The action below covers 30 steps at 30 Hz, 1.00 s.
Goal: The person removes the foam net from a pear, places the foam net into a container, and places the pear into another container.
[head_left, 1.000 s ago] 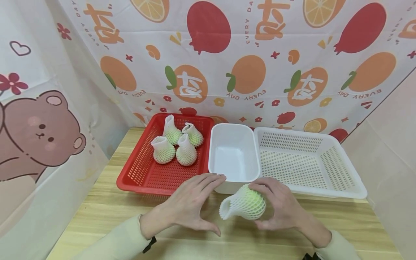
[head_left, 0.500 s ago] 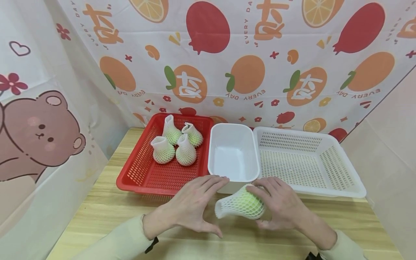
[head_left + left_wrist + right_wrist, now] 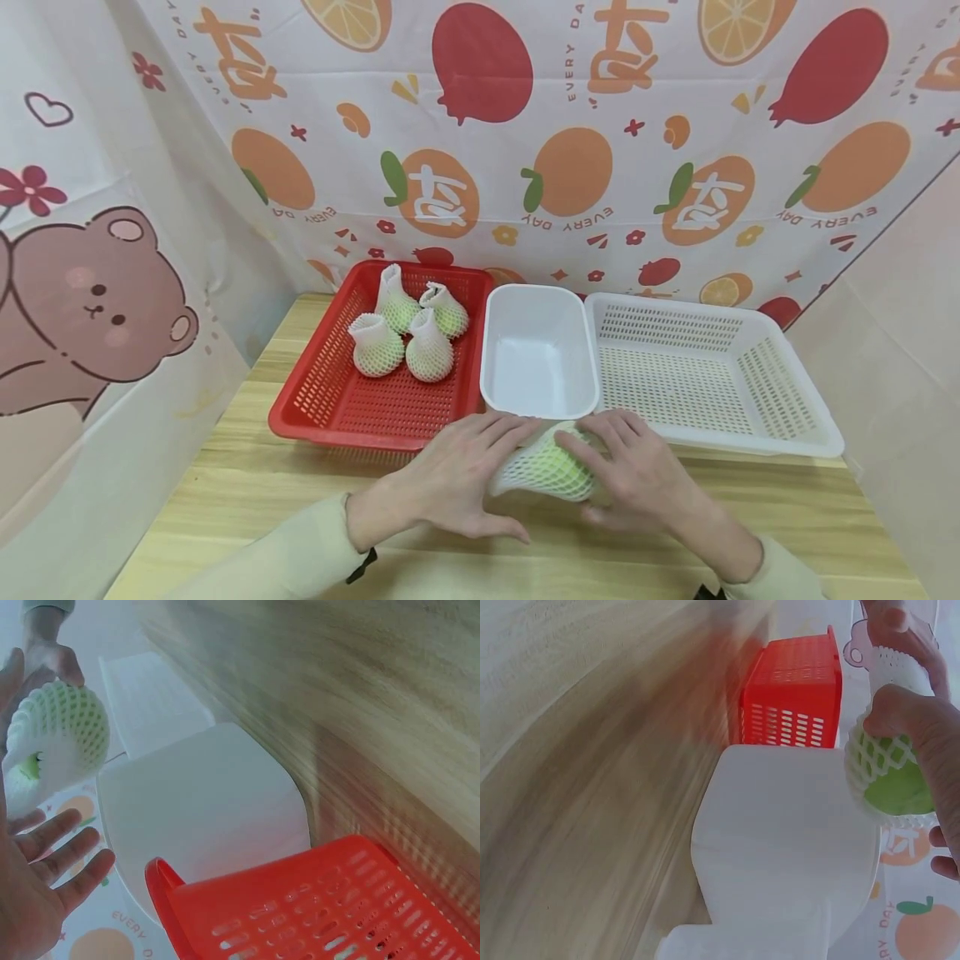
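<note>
Behind the work hangs one white patterned cloth (image 3: 637,92). "EVERY" and "DAY" are legible on it several times, some of it running upside down. Two printed oranges carry white characters, and larger orange characters stand higher up; I cannot read either with certainty. A second cloth (image 3: 45,467), at left, shows one brown bear.

Below is one wood-grain table (image 3: 247,467). On it I count three containers in a row: one white perforated basket (image 3: 667,383) at right, one red perforated basket (image 3: 375,417) at left, and one smaller, solid-walled white tub (image 3: 532,367) between them. I can make out no label on any of the three.

I count two hands, both in pale sleeves (image 3: 277,542). My right hand (image 3: 633,479) grips one pale green fruit (image 3: 566,467), thumb and fingers curled round it. My left hand (image 3: 457,475) has its fingers extended and thumb spread, beside the neck of the fruit's white foam net (image 3: 521,471); whether it touches the net I cannot tell. The fruit is held above the table, at the near side of the tub, its neck of netting pointing to my left.

Four more wrapped fruits (image 3: 429,354) are grouped toward the back of the red basket, making five in all.
</note>
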Motion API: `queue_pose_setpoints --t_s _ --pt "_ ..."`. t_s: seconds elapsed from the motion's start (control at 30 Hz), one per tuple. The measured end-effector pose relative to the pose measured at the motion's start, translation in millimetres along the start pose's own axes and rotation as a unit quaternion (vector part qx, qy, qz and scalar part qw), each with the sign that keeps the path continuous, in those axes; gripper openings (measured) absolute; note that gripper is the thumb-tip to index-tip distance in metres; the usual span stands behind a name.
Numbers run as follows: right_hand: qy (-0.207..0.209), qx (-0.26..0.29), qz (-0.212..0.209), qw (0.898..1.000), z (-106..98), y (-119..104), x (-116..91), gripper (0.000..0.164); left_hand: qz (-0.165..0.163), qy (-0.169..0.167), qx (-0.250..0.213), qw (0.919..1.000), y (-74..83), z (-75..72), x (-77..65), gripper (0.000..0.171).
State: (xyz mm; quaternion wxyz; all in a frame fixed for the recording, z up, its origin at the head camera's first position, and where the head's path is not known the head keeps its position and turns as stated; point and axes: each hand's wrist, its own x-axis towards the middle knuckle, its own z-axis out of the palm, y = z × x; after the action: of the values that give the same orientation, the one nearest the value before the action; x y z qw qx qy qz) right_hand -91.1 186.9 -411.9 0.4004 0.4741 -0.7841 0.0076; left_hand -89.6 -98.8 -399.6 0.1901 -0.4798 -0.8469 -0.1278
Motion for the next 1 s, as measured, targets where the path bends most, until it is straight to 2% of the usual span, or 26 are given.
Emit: queue_pose_setpoints --t_s 0.23,0.5,0.77,0.87,1.0 --pt "0.024 -0.006 -0.014 1.0 4.1 -5.2 6.9 0.086 0.008 -0.005 0.018 0.9998 2.8 -0.7 5.7 0.115" --pt "0.032 -0.016 -0.027 0.999 6.7 -10.3 9.9 0.089 0.004 -0.007 0.013 0.9999 4.3 2.4 9.5 0.105" --pt "0.041 -0.019 -0.043 0.998 9.6 -9.4 7.8 0.09 0.003 0.001 0.016 0.9999 4.5 5.0 9.8 0.105" --pt "0.053 -0.009 -0.051 0.997 11.3 -8.8 6.4 0.084 0.002 0.003 0.019 0.9998 4.6 5.5 10.1 0.104" --pt "0.073 0.008 -0.057 0.996 13.5 -8.6 5.6 0.066 0.0 0.006 0.023 0.9997 5.4 6.0 11.0 0.103"
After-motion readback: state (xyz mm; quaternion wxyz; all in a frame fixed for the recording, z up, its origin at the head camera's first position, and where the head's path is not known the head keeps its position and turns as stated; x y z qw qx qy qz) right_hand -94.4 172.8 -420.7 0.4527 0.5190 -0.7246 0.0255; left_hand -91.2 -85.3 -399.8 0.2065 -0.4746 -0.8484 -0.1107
